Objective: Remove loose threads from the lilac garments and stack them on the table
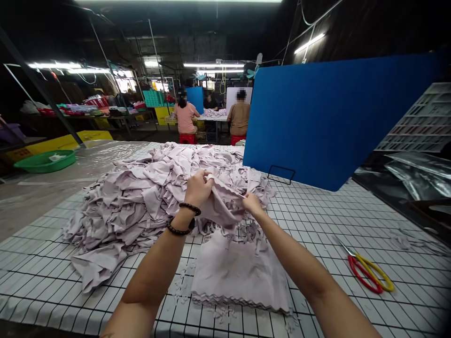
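Between my two hands a pale mauve fabric piece (225,206) hangs by its upper edge. My left hand (199,188), with two dark beaded bracelets at the wrist, pinches one end of that edge. The other end is pinched by my right hand (252,203). Below them lies a neat stack of the same fabric (239,277), its near edges wavy. A large loose heap of fabric pieces (141,202) spreads behind and to the left of my hands. Small scraps surround the stack.
Scissors (366,270) with red and yellow handles lie at right on the checked tablecloth (327,216). A big blue board (317,117) stands at the table's back right. A green basket (45,162) sits at far left. Several people sit at a table behind.
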Available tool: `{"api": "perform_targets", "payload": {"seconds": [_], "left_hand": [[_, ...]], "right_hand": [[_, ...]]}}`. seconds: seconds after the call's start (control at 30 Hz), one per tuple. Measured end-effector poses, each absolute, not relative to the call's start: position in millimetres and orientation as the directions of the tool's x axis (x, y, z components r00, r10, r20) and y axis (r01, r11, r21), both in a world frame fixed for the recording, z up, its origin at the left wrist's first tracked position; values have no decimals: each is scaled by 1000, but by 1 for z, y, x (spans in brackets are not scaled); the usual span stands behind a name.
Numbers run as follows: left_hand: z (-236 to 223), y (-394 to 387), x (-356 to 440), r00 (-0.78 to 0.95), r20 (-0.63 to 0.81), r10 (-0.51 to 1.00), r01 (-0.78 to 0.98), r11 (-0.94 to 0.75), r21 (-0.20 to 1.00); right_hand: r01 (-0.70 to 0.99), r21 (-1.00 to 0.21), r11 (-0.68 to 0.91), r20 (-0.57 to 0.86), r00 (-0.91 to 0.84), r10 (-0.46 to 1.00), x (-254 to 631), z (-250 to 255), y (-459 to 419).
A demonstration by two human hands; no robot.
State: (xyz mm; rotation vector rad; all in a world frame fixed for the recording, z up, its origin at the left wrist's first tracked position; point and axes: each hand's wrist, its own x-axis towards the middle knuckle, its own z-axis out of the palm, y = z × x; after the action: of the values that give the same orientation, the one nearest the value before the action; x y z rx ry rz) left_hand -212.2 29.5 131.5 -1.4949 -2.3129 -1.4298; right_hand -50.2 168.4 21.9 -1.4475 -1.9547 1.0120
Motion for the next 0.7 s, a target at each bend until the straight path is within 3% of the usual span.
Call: {"api": "perform_targets", "payload": {"seconds": [0.3, 0.47, 0.7], "left_hand": [[114, 27, -252, -612, 272, 743, 658, 287, 696], [114, 32, -287, -598, 19, 801, 547, 391, 741], [128, 69, -278, -431, -180, 884, 409, 370, 834]], "right_hand": [[575, -817, -42, -373, -472, 798, -11, 31, 190], [540, -839, -60, -358, -467, 808, 26, 73, 226], [470, -880, -73, -319, -469, 823, 54, 130, 247]]}}
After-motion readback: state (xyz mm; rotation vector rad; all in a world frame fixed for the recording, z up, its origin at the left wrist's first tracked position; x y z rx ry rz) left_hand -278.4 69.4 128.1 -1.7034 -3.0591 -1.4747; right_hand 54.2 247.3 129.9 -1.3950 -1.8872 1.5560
